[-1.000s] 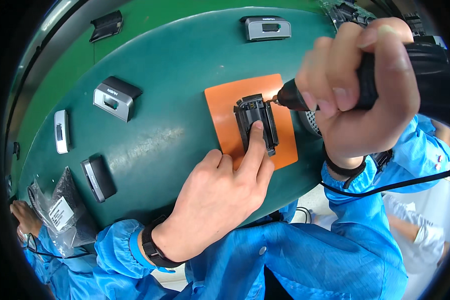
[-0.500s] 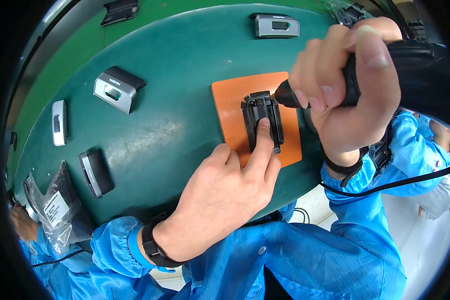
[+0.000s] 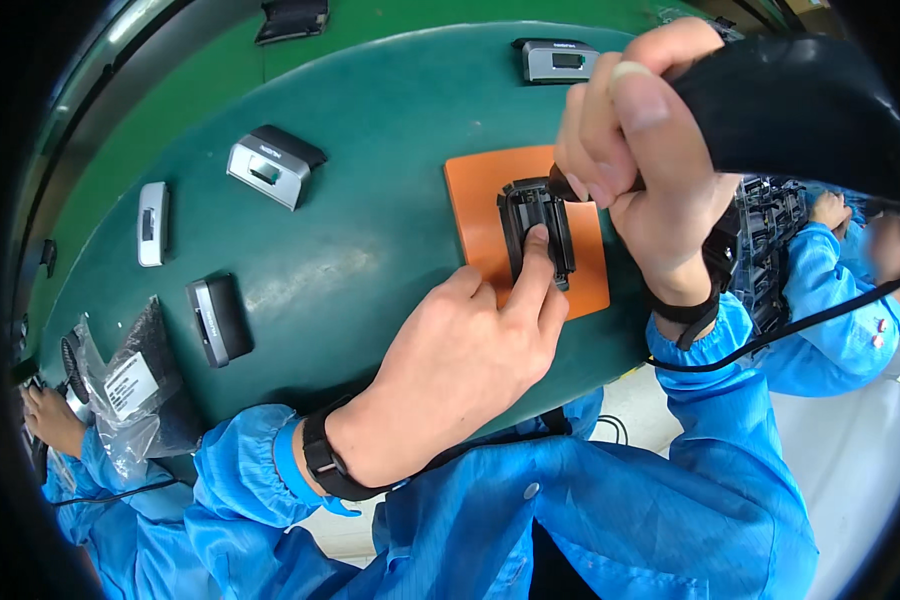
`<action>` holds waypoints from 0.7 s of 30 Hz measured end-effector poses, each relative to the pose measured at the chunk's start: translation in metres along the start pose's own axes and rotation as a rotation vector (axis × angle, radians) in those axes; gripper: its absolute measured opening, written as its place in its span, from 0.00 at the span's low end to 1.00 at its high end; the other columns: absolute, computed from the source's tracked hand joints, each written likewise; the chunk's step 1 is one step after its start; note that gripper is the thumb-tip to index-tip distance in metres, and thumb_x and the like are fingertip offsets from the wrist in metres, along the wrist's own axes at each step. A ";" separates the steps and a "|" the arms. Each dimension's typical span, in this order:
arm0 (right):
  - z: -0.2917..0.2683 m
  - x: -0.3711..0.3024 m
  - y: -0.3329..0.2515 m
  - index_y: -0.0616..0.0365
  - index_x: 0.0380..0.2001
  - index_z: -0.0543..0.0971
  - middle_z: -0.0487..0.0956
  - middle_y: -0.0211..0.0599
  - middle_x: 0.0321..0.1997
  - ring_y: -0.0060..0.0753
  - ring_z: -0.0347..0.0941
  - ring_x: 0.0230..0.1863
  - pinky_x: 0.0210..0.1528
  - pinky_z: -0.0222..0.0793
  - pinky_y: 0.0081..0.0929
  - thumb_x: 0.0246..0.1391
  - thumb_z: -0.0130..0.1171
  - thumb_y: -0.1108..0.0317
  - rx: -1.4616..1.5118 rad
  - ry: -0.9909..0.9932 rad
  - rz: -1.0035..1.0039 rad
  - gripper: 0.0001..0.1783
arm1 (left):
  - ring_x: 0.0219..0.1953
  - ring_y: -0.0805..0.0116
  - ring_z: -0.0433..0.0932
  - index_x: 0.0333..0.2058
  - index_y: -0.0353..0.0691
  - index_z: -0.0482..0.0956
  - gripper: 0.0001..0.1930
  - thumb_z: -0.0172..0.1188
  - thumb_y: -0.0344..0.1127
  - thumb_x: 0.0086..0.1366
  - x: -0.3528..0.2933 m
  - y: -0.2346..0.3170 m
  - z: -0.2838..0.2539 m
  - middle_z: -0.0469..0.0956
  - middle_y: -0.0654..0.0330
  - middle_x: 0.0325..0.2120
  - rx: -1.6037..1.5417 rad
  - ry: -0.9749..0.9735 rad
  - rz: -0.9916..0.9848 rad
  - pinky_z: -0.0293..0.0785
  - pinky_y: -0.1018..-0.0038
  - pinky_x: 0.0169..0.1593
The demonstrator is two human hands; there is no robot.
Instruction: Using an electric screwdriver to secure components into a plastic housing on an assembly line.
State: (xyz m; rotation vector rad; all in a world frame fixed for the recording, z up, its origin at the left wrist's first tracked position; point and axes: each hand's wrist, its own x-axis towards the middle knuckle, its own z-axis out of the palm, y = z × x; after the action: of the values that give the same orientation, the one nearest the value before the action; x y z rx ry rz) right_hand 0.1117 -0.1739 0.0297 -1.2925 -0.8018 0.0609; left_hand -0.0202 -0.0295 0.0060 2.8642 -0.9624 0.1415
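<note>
A black plastic housing (image 3: 536, 215) with an open, ribbed inside lies on an orange mat (image 3: 590, 262). My left hand (image 3: 467, 355) presses its index finger onto the middle of the housing. The left thumb is by the near end, and its other fingers are curled over the mat. In my right hand (image 3: 642, 135) is a black electric screwdriver (image 3: 795, 112), its fingers wrapped round the front part. The screwdriver's nose points down to the left at the housing's far right corner. Fingers partly cover the nose, and I cannot see any screw there.
Grey-and-black device shells stand on the green table: one (image 3: 275, 168) left of the mat, a silver piece (image 3: 153, 224), a dark one (image 3: 220, 320), and one (image 3: 558, 62) at the far edge. A clear bag (image 3: 135, 385) holds dark parts. A black cable (image 3: 770, 343) crosses my right sleeve. Co-workers sit at both sides.
My right hand and the screwdriver have moved left, closer over the housing. The left index finger stays pressed on the housing. The whole view has shifted slightly.
</note>
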 end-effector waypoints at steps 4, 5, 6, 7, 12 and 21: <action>-0.039 0.008 -0.061 0.58 0.38 0.74 0.64 0.24 0.19 0.18 0.59 0.17 0.19 0.57 0.22 0.72 0.37 0.61 0.128 0.003 -0.210 0.17 | 0.30 0.69 0.80 0.46 0.33 0.80 0.20 0.66 0.35 0.55 0.003 0.000 -0.004 0.78 0.46 0.56 -0.086 -0.012 0.013 0.76 0.74 0.38; -0.060 0.005 -0.077 0.58 0.39 0.75 0.64 0.23 0.20 0.18 0.58 0.16 0.19 0.57 0.21 0.72 0.37 0.61 0.106 -0.013 -0.274 0.17 | 0.34 0.67 0.83 0.47 0.33 0.80 0.22 0.68 0.36 0.54 0.003 0.000 -0.003 0.78 0.46 0.56 -0.098 -0.007 -0.002 0.78 0.74 0.40; -0.070 0.001 -0.082 0.57 0.39 0.74 0.64 0.23 0.20 0.18 0.58 0.16 0.19 0.57 0.22 0.72 0.38 0.61 0.078 0.001 -0.254 0.16 | 0.39 0.63 0.84 0.50 0.32 0.79 0.26 0.70 0.38 0.53 0.001 0.000 -0.007 0.76 0.46 0.58 -0.105 -0.071 -0.017 0.79 0.72 0.44; -0.079 -0.002 -0.085 0.56 0.40 0.74 0.63 0.23 0.20 0.18 0.57 0.16 0.19 0.57 0.22 0.71 0.38 0.61 0.049 0.016 -0.233 0.15 | 0.39 0.63 0.84 0.50 0.32 0.79 0.26 0.70 0.38 0.53 0.001 0.002 -0.007 0.76 0.46 0.58 -0.109 -0.068 0.007 0.79 0.72 0.44; -0.080 -0.018 -0.027 0.58 0.41 0.69 0.61 0.28 0.17 0.22 0.57 0.15 0.18 0.58 0.25 0.71 0.41 0.66 -0.056 0.166 -0.213 0.09 | 0.30 0.67 0.80 0.48 0.34 0.80 0.21 0.68 0.38 0.58 0.006 -0.002 -0.004 0.76 0.46 0.58 -0.042 -0.071 0.000 0.77 0.74 0.39; -0.084 -0.019 -0.011 0.60 0.40 0.70 0.63 0.31 0.15 0.22 0.59 0.12 0.16 0.60 0.25 0.69 0.44 0.70 -0.197 0.213 -0.217 0.06 | 0.38 0.60 0.82 0.51 0.33 0.80 0.28 0.73 0.40 0.53 0.008 0.001 -0.011 0.74 0.48 0.60 -0.096 -0.128 -0.046 0.79 0.72 0.39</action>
State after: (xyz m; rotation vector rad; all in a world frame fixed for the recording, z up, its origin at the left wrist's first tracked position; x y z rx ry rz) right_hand 0.1404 -0.2563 0.0253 -1.3625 -0.7727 -0.3317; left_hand -0.0146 -0.0336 0.0177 2.8330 -0.8974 -0.0914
